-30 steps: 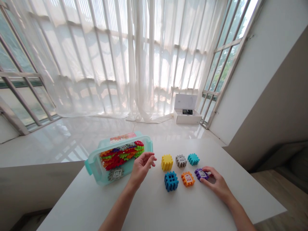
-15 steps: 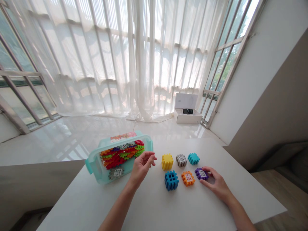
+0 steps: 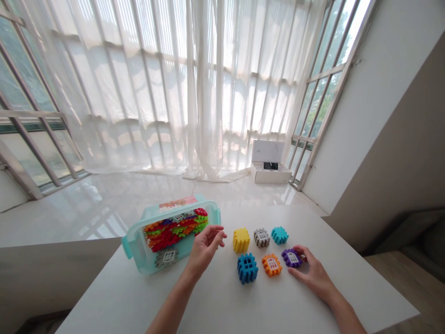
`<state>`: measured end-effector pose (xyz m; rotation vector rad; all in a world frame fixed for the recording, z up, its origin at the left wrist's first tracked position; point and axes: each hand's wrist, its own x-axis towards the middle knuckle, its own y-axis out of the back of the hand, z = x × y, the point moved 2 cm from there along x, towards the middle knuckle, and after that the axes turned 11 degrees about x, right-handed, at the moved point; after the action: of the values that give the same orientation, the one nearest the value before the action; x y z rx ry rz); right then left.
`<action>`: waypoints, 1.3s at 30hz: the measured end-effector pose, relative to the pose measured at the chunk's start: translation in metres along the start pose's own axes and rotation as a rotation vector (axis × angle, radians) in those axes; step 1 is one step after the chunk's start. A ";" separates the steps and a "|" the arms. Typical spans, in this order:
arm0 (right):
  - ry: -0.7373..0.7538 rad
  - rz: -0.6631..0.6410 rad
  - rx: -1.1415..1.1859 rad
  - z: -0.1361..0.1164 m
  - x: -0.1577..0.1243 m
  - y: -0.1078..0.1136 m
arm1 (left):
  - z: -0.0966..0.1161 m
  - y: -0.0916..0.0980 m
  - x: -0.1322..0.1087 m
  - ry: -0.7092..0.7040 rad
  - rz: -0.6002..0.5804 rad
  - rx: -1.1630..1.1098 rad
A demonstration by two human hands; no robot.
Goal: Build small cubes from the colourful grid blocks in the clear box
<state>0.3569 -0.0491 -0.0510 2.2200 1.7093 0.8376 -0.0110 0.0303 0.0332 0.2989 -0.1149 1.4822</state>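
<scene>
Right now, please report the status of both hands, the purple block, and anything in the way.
Left hand empty, near bin. Right hand spread beside purple block, touch unclear. Purple block on table, beside orange block. Nothing visible between right hand and it.

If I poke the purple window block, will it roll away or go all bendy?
The purple window block probably won't roll: it lies flat and has chunky notched edges. It's likely stiff rather than bendy, since it looks like moulded plastic. It might slide, though, because the white table looks smooth.
</scene>
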 end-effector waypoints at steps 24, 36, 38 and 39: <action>-0.043 -0.049 -0.002 0.006 0.004 0.001 | -0.008 0.000 0.002 -0.004 -0.050 0.034; -0.045 -0.058 -0.050 0.003 0.005 0.002 | -0.006 0.000 0.003 -0.024 -0.038 0.052; -0.039 -0.036 -0.036 0.004 0.005 0.002 | -0.006 0.000 0.003 -0.030 -0.039 0.057; -0.035 -0.019 -0.027 0.004 0.005 0.001 | -0.006 0.000 0.003 -0.032 -0.039 0.060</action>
<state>0.3607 -0.0444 -0.0522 2.1852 1.6902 0.8072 -0.0117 0.0348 0.0283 0.3711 -0.0898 1.4446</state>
